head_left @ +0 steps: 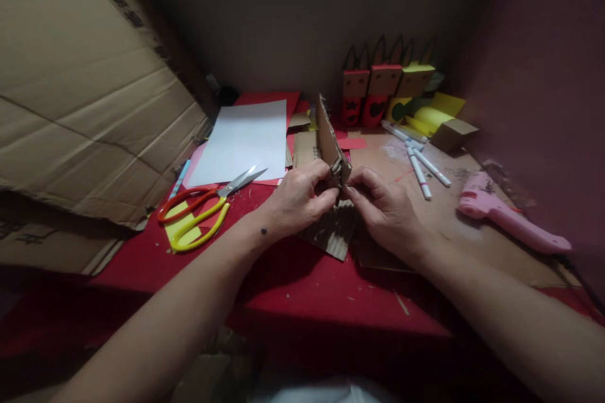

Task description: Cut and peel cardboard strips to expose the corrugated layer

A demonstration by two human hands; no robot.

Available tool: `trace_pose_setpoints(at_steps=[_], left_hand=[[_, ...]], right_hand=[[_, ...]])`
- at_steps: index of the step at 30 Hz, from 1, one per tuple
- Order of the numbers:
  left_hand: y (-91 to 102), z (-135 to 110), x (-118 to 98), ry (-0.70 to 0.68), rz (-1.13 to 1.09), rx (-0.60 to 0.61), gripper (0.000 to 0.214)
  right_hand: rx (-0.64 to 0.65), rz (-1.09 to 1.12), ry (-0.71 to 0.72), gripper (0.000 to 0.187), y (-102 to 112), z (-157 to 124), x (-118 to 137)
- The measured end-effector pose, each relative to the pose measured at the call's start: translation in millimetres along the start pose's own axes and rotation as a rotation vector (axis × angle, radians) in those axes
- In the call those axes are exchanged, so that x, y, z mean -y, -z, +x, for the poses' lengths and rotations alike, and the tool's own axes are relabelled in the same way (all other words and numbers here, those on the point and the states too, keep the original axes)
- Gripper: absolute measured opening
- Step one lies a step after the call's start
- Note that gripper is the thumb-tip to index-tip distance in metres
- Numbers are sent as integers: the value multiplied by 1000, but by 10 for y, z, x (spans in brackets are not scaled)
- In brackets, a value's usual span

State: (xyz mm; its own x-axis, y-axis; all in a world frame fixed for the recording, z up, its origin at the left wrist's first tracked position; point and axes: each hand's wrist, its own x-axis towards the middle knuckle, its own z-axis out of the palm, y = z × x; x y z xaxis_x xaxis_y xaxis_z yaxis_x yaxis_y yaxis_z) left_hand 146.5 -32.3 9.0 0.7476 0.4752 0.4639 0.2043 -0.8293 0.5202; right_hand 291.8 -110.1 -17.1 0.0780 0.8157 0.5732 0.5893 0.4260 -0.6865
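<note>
Head view: pinching cardboard from both sides

Holding a cardboard piece (329, 135) by its near, crumpled end, using narrow fingertip pinches of left hand (302, 194) and right hand (385, 209), probably to steady it from both sides. Rising from the grip towards 12 o'clock, leaning slightly to 11. Flanked by scissors (225, 192) at 9 and pink glue gun (508, 214) at 3, seemingly placed for easy reach.

Brown corrugated cardboard piece (328, 132), held on edge, near end crumpled, perhaps joined to the ribbed flap (334, 236) beneath.
</note>
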Motion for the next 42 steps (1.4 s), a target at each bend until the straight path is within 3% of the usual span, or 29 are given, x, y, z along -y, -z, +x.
trace_pose_setpoints(at_steps=[13,20,26,37,42], left_hand=[[-8,-6,13,-129,108,-33,13],[6,0,-39,-18,0,-21,10],[20,6,-75,-2,28,-22,8],[-45,-36,-45,-190,230,-92,15],[-71,-43,-27,-215,307,-94,15]], right_hand=[[-25,-47,67,7,-9,16,0],[-43,-32,61,8,-4,18,3],[-29,-16,48,7,-2,16,21],[-31,-130,142,9,-16,9,26],[-22,-121,113,10,-14,10,31]])
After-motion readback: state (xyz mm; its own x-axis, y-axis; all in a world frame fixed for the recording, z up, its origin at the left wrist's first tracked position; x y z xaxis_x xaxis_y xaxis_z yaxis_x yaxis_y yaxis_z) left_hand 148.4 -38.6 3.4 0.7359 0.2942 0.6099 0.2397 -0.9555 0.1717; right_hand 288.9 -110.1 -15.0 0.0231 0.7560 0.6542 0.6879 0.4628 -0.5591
